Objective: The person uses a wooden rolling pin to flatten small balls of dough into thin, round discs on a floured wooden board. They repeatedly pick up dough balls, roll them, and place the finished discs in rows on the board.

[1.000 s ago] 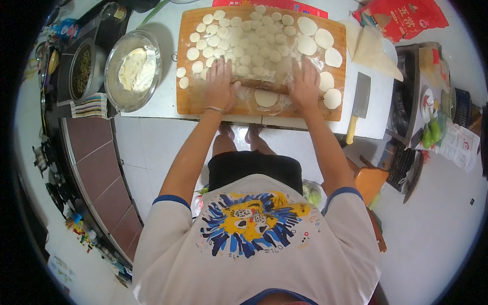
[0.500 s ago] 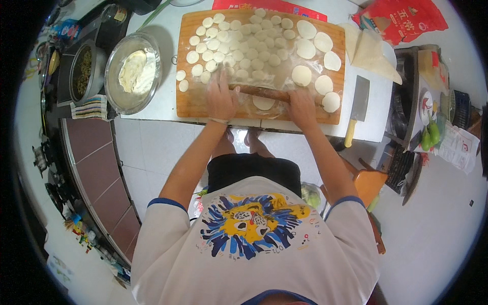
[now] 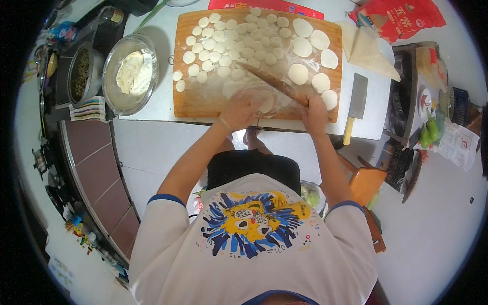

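A floured wooden board [image 3: 201,104] lies before me, with many small flattened dough pieces [image 3: 249,43] at its left and middle. Larger rolled dough wrappers [image 3: 298,74] lie along its right side. My right hand [image 3: 313,109] is closed on the near end of a dark wooden rolling pin [image 3: 274,83], which slants away to the far left. At the board's near edge my left hand [image 3: 241,109] has its slightly blurred fingers closed at the left rim of a thin round dough wrapper [image 3: 266,102].
A glass bowl [image 3: 111,96] with a dough lump stands left of the board, beside a pot [image 3: 93,79] of dark chopped filling. Right of the board lies a cleaver [image 3: 359,96] with a yellow handle. A red bag [image 3: 401,23] sits at the far right.
My left hand has left the rolling pin and moved right to the dough wrapper. The pin has swung from nearly level to a slant, now held by my right hand alone.
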{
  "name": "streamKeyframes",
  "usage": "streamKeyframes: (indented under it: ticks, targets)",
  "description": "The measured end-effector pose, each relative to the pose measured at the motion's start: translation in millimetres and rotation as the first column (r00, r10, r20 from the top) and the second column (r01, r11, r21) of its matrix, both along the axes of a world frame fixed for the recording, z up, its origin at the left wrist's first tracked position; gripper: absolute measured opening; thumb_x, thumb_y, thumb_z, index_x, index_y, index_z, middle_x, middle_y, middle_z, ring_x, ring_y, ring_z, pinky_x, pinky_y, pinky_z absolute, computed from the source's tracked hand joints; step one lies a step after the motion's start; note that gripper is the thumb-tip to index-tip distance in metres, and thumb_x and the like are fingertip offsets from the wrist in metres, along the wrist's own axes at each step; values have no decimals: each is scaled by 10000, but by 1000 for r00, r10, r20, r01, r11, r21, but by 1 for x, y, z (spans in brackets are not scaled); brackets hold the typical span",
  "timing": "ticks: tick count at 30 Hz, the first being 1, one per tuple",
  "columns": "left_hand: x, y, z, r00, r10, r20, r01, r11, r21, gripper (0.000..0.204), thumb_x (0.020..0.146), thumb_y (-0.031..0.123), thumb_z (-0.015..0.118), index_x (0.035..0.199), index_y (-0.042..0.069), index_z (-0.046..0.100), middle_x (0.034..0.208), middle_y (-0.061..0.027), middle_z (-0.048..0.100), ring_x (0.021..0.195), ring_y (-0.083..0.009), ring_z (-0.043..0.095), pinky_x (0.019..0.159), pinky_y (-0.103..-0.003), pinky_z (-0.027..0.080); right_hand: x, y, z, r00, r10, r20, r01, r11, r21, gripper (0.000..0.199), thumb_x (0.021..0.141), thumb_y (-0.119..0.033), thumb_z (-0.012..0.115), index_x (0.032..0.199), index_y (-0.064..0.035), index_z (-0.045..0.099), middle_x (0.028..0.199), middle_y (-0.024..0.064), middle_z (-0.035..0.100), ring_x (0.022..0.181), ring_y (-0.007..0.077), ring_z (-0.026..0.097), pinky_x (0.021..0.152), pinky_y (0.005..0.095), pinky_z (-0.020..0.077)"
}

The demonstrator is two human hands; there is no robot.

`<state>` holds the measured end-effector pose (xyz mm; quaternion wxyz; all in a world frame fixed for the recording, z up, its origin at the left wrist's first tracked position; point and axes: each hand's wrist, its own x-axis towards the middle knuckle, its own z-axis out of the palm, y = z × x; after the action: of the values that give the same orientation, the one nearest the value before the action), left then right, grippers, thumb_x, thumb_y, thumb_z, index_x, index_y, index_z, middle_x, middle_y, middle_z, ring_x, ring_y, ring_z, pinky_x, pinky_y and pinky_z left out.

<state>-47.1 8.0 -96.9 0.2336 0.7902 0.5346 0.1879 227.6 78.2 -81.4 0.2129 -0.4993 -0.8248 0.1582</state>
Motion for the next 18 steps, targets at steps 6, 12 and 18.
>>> streamKeyframes:
  ticks: [6,12,18]
  targets:
    - [-26,-72,-8,890,417,-185,-414,908,57,735,839,296,633,1456,31,334,1521,-220,282,1399,-402,266,1133,-500,236,-15,-21,-14,898,358,257,-346,934,-91,317,794,-226,691,1051,-76,584,1047,104,596,979,328,579,838,440,452]
    - [-42,-9,-8,860,479,-174,-458,876,149,744,877,336,572,1482,14,280,1545,-221,239,1417,-441,206,1144,-533,189,-75,38,-7,961,122,250,-146,986,81,514,888,-364,586,1307,-75,512,1461,204,373,1339,366,368,1091,509,285]
    - [-27,-68,-9,883,437,-169,-443,897,4,766,858,334,597,1471,-4,287,1513,-253,269,1392,-458,236,1140,-552,186,-28,-18,-23,912,278,303,-293,956,3,500,823,-242,650,1273,-75,511,1262,146,515,1160,364,490,980,499,371]
